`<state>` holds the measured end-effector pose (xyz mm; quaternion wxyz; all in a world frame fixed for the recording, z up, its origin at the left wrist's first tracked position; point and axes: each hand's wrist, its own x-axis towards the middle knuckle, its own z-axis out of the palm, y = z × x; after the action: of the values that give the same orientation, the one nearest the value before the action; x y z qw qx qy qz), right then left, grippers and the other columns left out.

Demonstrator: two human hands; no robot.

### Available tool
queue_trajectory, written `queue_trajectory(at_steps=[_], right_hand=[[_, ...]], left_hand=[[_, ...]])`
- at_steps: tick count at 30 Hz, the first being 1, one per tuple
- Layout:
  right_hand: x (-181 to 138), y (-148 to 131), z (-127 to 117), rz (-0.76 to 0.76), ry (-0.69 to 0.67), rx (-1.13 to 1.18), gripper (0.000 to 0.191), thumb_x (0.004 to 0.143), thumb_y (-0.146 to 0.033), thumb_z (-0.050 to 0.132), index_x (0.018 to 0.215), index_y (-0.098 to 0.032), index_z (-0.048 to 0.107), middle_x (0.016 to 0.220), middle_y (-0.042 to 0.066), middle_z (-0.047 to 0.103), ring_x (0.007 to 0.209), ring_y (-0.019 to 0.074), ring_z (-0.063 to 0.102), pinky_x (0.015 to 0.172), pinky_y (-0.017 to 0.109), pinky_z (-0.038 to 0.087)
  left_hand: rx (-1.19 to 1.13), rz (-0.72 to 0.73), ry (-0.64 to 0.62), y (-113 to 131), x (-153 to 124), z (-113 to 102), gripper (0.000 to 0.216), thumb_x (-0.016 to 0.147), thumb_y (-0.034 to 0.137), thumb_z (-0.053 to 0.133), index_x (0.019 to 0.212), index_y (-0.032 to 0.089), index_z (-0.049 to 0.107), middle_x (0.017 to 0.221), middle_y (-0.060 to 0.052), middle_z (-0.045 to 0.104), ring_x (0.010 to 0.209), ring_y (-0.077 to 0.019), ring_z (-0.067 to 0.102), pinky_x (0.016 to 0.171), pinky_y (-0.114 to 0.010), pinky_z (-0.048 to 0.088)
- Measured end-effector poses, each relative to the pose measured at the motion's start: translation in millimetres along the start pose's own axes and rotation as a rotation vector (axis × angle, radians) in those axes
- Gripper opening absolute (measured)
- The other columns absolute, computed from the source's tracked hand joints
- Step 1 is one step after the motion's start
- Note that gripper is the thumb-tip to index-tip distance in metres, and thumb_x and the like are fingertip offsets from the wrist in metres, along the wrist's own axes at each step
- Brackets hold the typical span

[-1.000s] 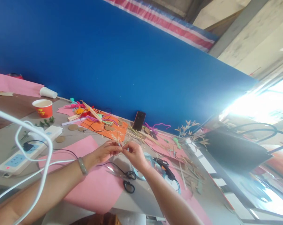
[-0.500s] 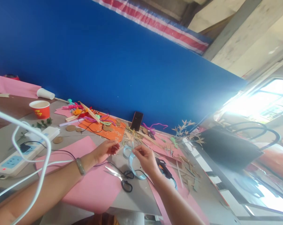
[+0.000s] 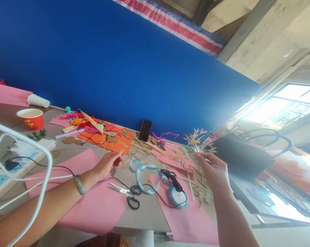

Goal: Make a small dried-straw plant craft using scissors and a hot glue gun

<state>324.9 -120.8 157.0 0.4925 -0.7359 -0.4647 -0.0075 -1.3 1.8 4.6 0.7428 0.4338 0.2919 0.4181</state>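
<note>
My desk (image 3: 147,216) carries a pink sheet (image 3: 100,209) reaching under the scissors' (image 3: 129,192) blades. Beyond the scissors, my left hand (image 3: 108,165) half curls; I can't tell whether it grips anything. Well right of them, my right hand (image 3: 215,171) pinches the pale dried sprig (image 3: 195,138) low, probably sparing its leaves.

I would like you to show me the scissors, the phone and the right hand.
Scissors (image 3: 125,190), head view: near the pivot.
Phone (image 3: 145,130), head view: middle of its dark face.
Right hand (image 3: 215,168), head view: back of the hand.
</note>
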Motion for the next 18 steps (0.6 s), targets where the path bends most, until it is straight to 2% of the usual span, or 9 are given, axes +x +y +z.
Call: queue_trajectory(at_steps=[5,9,11,14,18], right_hand=[[19,58,-2,0.036,0.072,-0.092,0.028,0.064,-0.042,0.068,0.069,-0.014,0.072,0.064,0.007,0.068,0.061,0.0191,0.057,0.059,0.031,0.043],[27,109,7,0.112,0.069,-0.167,0.033,0.062,-0.045,0.066,0.07,-0.013,0.073,0.068,0.01,0.071,0.065,0.0229,0.061,0.063,0.034,0.044],[30,130,13,0.148,0.072,-0.242,0.037,0.061,-0.049,0.064,0.069,-0.014,0.073,0.07,0.01,0.072,0.066,0.0239,0.063,0.062,0.033,0.044],[33,151,23,0.177,0.063,-0.299,0.038,0.061,-0.049,0.06,0.067,-0.014,0.073,0.067,0.01,0.072,0.064,0.0247,0.063,0.059,0.032,0.043],[33,162,38,0.186,-0.009,-0.364,0.034,0.062,-0.047,0.058,0.063,-0.015,0.071,0.063,0.01,0.071,0.06,0.0241,0.061,0.056,0.031,0.041]], left_hand=[[0.089,-0.005,0.034,-4,2,-3,0.036,0.072,0.047,0.069,0.074,0.012,0.067,0.059,0.001,0.053,0.056,-0.0094,0.047,0.057,-0.022,0.036],[0.095,0.016,0.059,-7,4,-7,0.032,0.067,0.042,0.075,0.074,0.012,0.068,0.057,0.002,0.054,0.054,-0.0091,0.046,0.056,-0.022,0.036],[0.081,0.015,0.063,-9,5,-7,0.031,0.07,0.043,0.073,0.075,0.013,0.067,0.06,0.001,0.055,0.055,-0.0094,0.047,0.056,-0.022,0.036],[0.033,0.007,0.062,-10,4,-5,0.033,0.075,0.047,0.067,0.074,0.013,0.063,0.067,-0.001,0.06,0.057,-0.0095,0.05,0.055,-0.022,0.036],[-0.019,0.004,0.042,-9,4,-3,0.036,0.078,0.049,0.061,0.067,0.016,0.051,0.068,0.0,0.061,0.054,-0.0097,0.051,0.054,-0.023,0.037]])
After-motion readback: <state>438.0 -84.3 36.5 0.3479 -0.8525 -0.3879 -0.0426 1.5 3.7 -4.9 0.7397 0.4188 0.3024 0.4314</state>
